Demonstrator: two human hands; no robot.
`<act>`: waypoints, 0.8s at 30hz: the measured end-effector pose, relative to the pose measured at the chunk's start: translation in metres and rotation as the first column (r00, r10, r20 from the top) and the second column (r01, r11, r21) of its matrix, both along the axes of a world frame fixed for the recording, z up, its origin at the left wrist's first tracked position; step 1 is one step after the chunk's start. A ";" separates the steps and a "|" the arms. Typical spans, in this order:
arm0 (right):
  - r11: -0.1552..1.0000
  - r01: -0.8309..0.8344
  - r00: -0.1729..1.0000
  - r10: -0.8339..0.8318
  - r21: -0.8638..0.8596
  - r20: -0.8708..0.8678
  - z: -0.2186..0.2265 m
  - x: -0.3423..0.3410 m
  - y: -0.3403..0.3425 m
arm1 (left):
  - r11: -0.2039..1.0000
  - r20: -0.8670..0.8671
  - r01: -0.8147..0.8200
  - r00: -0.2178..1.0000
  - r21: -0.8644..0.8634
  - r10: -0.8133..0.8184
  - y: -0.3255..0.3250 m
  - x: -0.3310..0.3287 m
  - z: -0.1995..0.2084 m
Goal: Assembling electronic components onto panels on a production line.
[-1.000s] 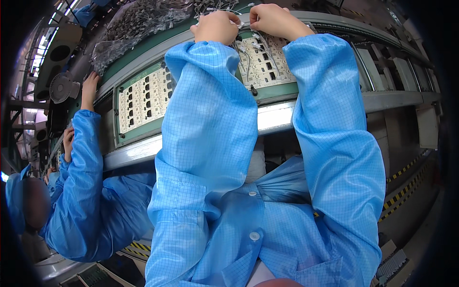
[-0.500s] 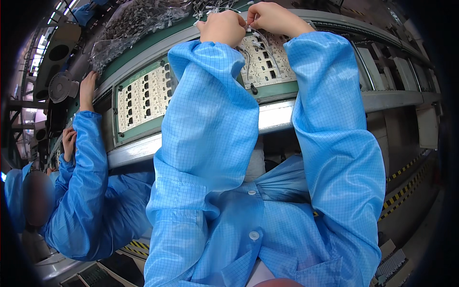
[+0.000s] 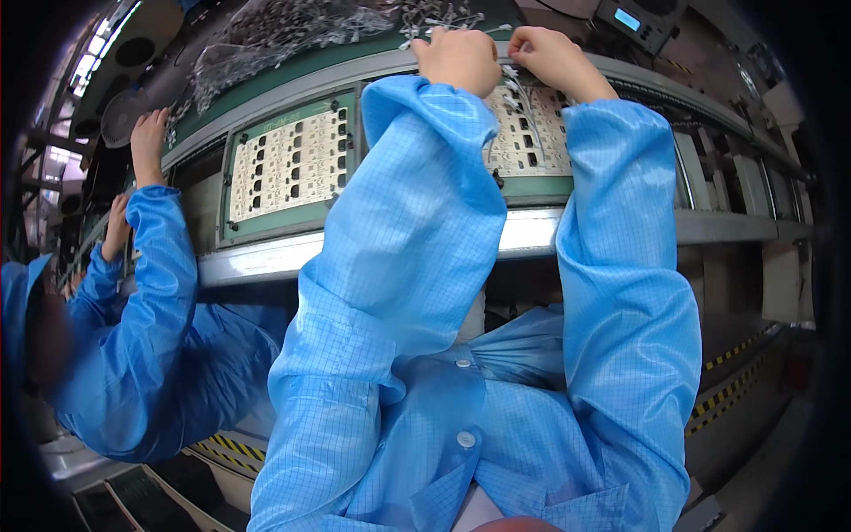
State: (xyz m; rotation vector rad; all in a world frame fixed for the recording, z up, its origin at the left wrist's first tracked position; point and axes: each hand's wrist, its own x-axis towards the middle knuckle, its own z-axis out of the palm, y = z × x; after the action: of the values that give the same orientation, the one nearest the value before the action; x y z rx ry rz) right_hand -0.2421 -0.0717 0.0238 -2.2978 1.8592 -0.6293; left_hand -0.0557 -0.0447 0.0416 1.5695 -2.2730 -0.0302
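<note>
My left hand [image 3: 459, 62] hovers over the far edge of a cream circuit board [image 3: 551, 142] with black parts, its fingers curled and their tips mostly hidden behind the hand. Close beside it on the right, my right hand [image 3: 557, 64] makes a pinch with thumb and forefinger; what lies between them is too small to tell. White wires with small connectors [image 3: 511, 73] hang below the hands and lie across the board. The board sits in a green carrier [image 3: 532, 187] on a metal-edged line. Beyond my left hand is a loose heap of white-ended cables [image 3: 434, 16].
A second circuit board [image 3: 288, 164] in a green carrier lies to the left. Behind it is a clear plastic bag of parts [image 3: 275, 40]. A co-worker's blue sleeve [image 3: 164, 239] reaches in at far left, near a fan [image 3: 124, 118]. A device with a lit screen [image 3: 628, 19] stands back right.
The whole view has shifted, so boards and hands appear farther right. Both my hands stay close together over the same board, fingers still closed. The co-worker's nearer hand has lifted slightly.
</note>
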 end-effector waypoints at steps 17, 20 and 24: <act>0.979 -0.002 1.000 0.002 0.204 -0.002 0.020 0.028 0.019 | 0.993 -0.023 0.011 1.000 0.116 -0.009 -0.004 0.006 -0.007; 0.975 0.024 0.999 -0.015 0.219 -0.039 0.019 0.032 0.016 | 0.990 0.053 0.075 0.995 0.123 -0.082 -0.005 0.008 -0.007; 0.972 -0.013 1.000 0.014 0.233 -0.002 0.015 0.021 0.006 | 0.981 0.123 0.115 0.983 0.155 -0.134 -0.004 0.006 -0.003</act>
State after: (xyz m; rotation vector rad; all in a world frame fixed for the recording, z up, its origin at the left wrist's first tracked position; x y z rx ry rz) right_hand -0.2211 -0.0654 0.0385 -2.1600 1.8090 -0.3819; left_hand -0.0501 -0.0489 0.0384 1.5390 -2.5227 -0.1342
